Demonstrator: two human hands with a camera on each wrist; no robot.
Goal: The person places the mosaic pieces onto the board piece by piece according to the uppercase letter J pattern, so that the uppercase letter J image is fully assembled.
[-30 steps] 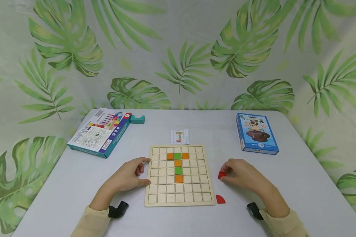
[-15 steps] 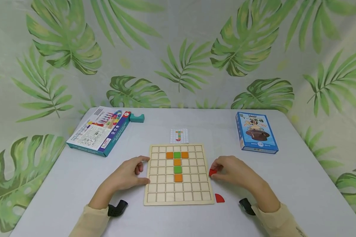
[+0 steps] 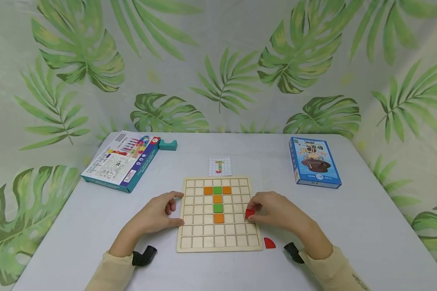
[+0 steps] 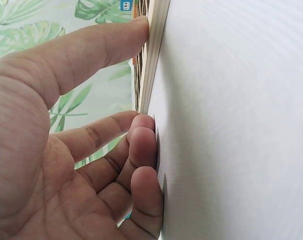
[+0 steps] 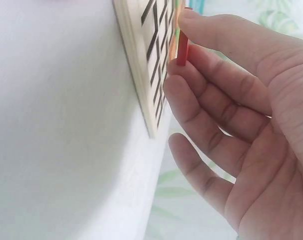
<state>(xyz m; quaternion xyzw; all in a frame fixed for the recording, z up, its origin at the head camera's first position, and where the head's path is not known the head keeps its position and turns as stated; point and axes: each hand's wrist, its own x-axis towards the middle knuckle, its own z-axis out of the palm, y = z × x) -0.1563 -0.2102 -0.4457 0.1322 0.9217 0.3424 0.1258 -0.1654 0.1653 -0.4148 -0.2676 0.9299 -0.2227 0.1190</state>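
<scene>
A square wooden grid board (image 3: 203,231) lies in front of me, with orange and green square tiles (image 3: 218,208) forming a T in its cells. My left hand (image 3: 155,214) touches the board's left edge with thumb and index fingertips. Its other fingers curl loosely by the edge in the left wrist view. Over the board's right columns, my right hand (image 3: 278,210) pinches a small red tile (image 3: 249,213) between thumb and fingers. Seen edge-on in the right wrist view, the red tile (image 5: 183,47) is thin and stands upright. A red quarter-circle tile (image 3: 269,243) lies beside the board's lower right corner.
Just behind the board lies a small pattern card (image 3: 220,167) showing a coloured T-like figure. A white and teal box (image 3: 124,161) is at the back left beside a green block (image 3: 168,145). At the back right lies a blue box (image 3: 315,163).
My right hand has carried the red tile leftward from the table to over the board's right side. The left hand keeps its place at the left edge.
</scene>
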